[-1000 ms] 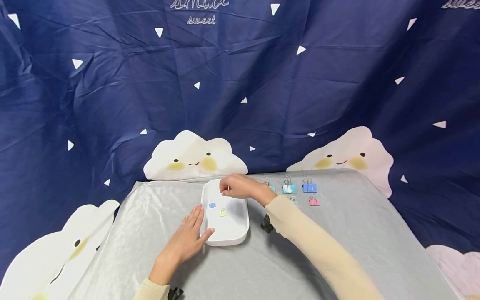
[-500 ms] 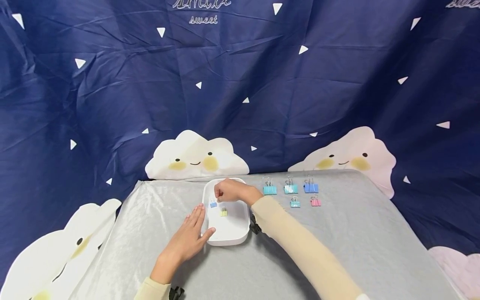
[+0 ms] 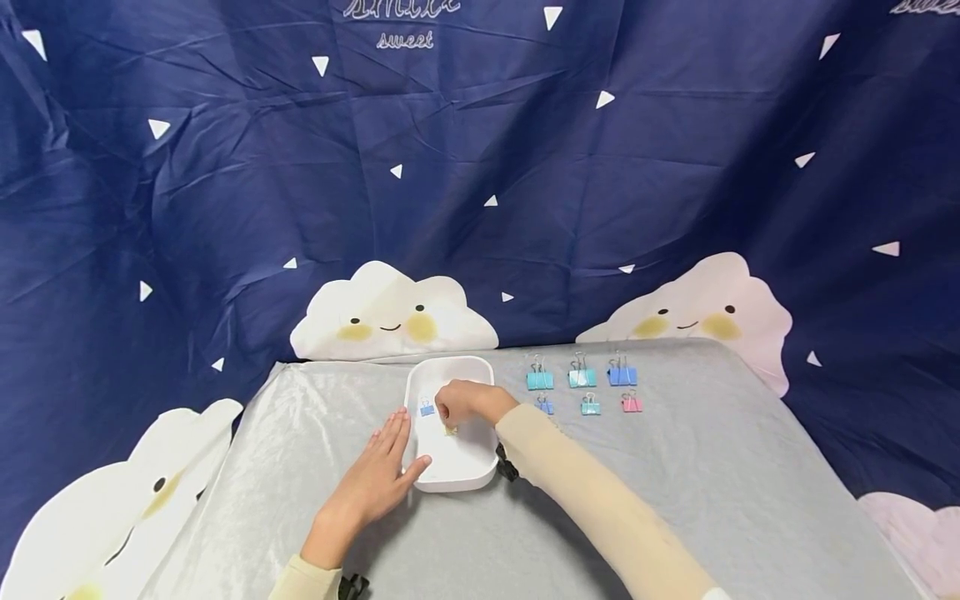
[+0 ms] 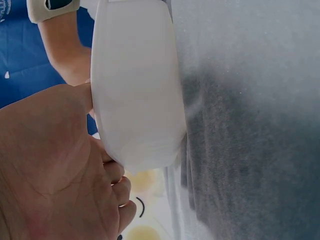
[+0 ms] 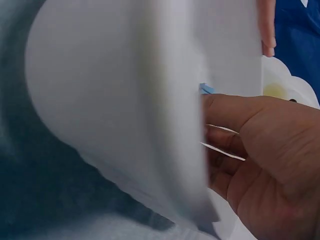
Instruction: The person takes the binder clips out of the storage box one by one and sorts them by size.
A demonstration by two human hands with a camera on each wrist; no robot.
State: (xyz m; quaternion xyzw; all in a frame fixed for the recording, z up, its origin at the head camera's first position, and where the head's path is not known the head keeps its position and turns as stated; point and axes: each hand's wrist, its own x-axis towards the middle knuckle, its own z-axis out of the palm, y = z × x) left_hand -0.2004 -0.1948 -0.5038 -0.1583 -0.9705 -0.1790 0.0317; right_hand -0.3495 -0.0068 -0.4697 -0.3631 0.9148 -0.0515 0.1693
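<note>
A white tray (image 3: 457, 475) sits on the grey cloth, with a small blue binder clip (image 3: 427, 410) lying inside near its left wall. My right hand (image 3: 468, 402) reaches down into the tray, thumb and fingertips pinching a small yellow binder clip (image 3: 451, 431) that they mostly cover. In the right wrist view the tray's wall hides those fingertips, and a bit of the blue clip (image 5: 206, 89) shows past the thumb. My left hand (image 3: 375, 475) rests along the tray's left side, fingers straight and thumb over the near-left rim.
Right of the tray stand two rows of binder clips: two teal ones (image 3: 539, 380) and a large blue one (image 3: 622, 376) behind, with a small blue (image 3: 545, 406), a small teal (image 3: 591, 406) and a pink one (image 3: 632, 403) in front. A navy curtain (image 3: 480, 167) hangs behind.
My right hand has moved from the tray's far end toward me, down to the yellow clip. Its sleeve has uncovered clips on the right. My left hand stays put.
</note>
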